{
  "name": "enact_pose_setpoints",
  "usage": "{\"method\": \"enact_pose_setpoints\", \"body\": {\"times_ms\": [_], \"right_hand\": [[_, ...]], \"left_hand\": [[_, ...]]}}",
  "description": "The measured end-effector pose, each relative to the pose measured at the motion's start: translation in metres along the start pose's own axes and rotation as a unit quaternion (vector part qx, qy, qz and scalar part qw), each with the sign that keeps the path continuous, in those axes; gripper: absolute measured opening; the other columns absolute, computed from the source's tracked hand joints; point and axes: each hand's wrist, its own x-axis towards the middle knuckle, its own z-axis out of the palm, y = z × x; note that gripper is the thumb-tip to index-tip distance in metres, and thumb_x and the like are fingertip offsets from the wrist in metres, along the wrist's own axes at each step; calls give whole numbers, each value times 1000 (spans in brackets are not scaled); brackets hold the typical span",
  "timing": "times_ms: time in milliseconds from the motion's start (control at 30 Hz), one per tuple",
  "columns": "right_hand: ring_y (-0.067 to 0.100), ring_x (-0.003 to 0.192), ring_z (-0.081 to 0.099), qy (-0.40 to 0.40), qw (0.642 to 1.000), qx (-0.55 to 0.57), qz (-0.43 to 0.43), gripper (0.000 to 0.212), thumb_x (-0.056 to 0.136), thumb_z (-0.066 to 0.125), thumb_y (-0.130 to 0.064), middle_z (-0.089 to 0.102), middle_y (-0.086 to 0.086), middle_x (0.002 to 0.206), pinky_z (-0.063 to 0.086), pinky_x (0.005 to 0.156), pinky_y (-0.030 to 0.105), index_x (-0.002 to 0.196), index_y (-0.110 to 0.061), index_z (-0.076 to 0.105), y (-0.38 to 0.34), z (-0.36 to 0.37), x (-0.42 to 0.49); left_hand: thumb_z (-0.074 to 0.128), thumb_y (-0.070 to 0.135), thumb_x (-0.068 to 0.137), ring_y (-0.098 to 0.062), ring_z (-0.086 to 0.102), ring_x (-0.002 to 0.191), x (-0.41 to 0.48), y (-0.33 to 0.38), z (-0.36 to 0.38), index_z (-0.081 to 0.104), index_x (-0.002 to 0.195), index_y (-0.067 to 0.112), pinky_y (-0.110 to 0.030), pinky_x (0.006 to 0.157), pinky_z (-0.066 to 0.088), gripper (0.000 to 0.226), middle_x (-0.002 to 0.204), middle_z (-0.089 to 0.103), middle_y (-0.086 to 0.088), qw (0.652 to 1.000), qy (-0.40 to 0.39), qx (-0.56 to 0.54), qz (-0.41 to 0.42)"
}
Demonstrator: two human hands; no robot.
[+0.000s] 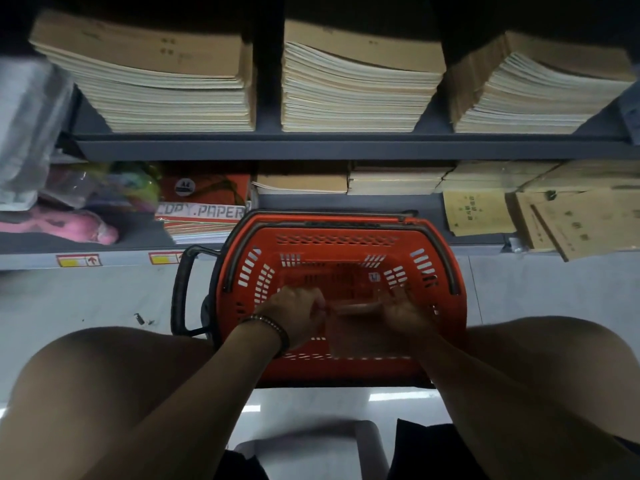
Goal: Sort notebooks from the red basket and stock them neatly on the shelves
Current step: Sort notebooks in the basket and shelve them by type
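Red slotted basket point(346, 244) on the floor; inside it, the fingers of left hand point(294, 315) and right hand point(405, 311) grip a flat, blurred brownish notebook point(360, 336).

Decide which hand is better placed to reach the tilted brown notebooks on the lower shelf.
Probably the right hand: both hands are inside the red basket, but the tilted notebooks lie to the right, nearer it; the left hand would cross over.

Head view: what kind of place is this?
Probably a stationery shop or stockroom: grey shelves stacked with brown notebooks, a copy paper pack, and a red shopping basket.
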Motion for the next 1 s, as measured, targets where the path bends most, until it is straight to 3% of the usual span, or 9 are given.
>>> {"method": "enact_pose_setpoints", "body": {"times_ms": [200,333,433,533,600,700,767,867,1000], "right_hand": [[47,155,30,14,992,-125,-4,62,114,38,-40,27,24,170,26,125,56,167,-12,21,-3,-1,-3],[30,139,54,21,998,-58,18,50,110,49,-43,58,14,150,45,107,37,150,-15,55,-3,-2,0],[28,143,49,9,998,-60,-22,46,115,35,-31,49,12,157,40,116,37,161,-28,39,-8,-16,-6],[29,138,56,39,997,-57,-24,53,110,47,-23,54,8,153,48,112,38,159,-41,37,-25,-40,-21],[28,145,48,92,993,-46,-58,69,102,56,-9,51,-2,158,46,116,39,157,-46,38,-36,-53,-32],[22,154,34,202,967,-43,-147,79,94,57,3,46,-15,161,42,120,36,155,-45,46,-53,-71,-62],[22,150,42,288,935,-31,-204,75,88,63,9,57,-11,153,51,112,39,147,-37,60,-61,-81,-84],[31,138,58,397,878,7,-268,69,75,77,17,72,1,134,59,104,45,132,-22,75,-71,-87,-113],[24,141,53,388,857,210,-266,53,78,80,9,68,2,134,48,116,44,121,-22,81,-78,-84,-146]], "left_hand": [[55,38,103,-22,70,110,-1,-8,1,65,126,32,-43,96,60,25,123,73,-3,1000,-13,-9,-5],[56,37,104,-21,70,110,0,-13,3,70,121,31,-38,96,59,23,121,74,0,999,0,-50,-18],[58,41,104,-17,68,111,-2,-19,-2,72,112,34,-27,91,52,17,120,74,5,991,-17,-123,-48],[53,52,105,-21,67,114,-3,-24,-9,71,119,25,-30,97,51,36,122,73,-1,972,-26,-201,-118],[47,62,104,-29,72,109,-4,-23,-10,67,130,17,-40,99,56,56,118,76,-10,927,-22,-318,-196],[48,69,100,-44,74,100,-12,-11,-10,52,136,11,-46,82,60,69,120,71,-27,759,-46,-578,-295],[50,65,101,-49,70,107,-22,-3,-10,49,139,5,-49,83,60,71,120,67,-29,680,-57,-673,-285],[48,39,108,-46,70,114,-42,9,-19,59,136,7,-56,90,60,44,113,75,-22,643,-28,-736,-208],[52,9,106,-37,80,88,-76,26,-28,64,130,7,-46,63,66,26,104,81,-20,595,66,-793,-111]]}}
